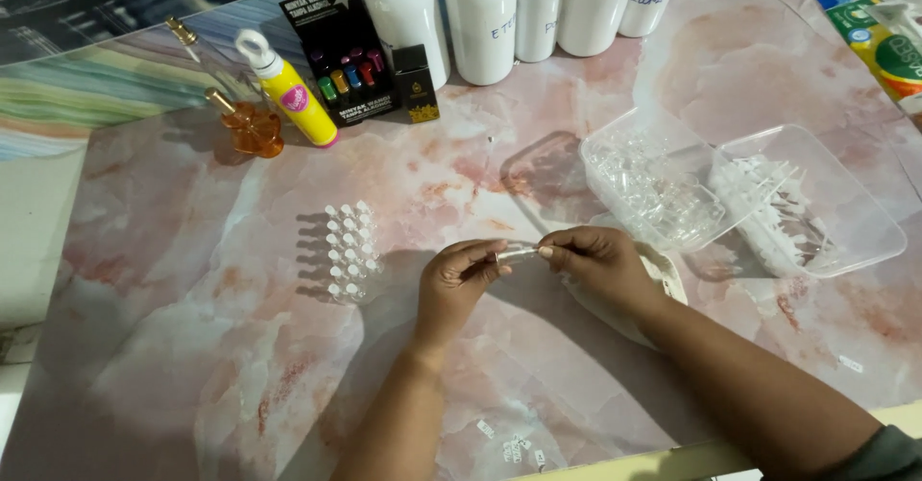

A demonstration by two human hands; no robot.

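Vial (517,252) pinched between left hand (459,279) and right hand (600,262).

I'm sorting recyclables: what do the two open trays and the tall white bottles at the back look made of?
Two open trays: thin clear plastic, glossy; the contents and tabletop show through the walls.
Tall white bottles: opaque white, smooth with a soft sheen, probably plastic, though coated metal can't be excluded.

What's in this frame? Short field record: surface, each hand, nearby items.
surface: pink marbled tabletop
left hand: pinches one end of a small clear vial
right hand: pinches the vial's other end
left of hands: block of small clear white-capped vials, standing upright in rows
right of hands: two clear plastic trays holding clear and white small parts
back edge: white bottles, yellow bottle, amber glass bottle, black box
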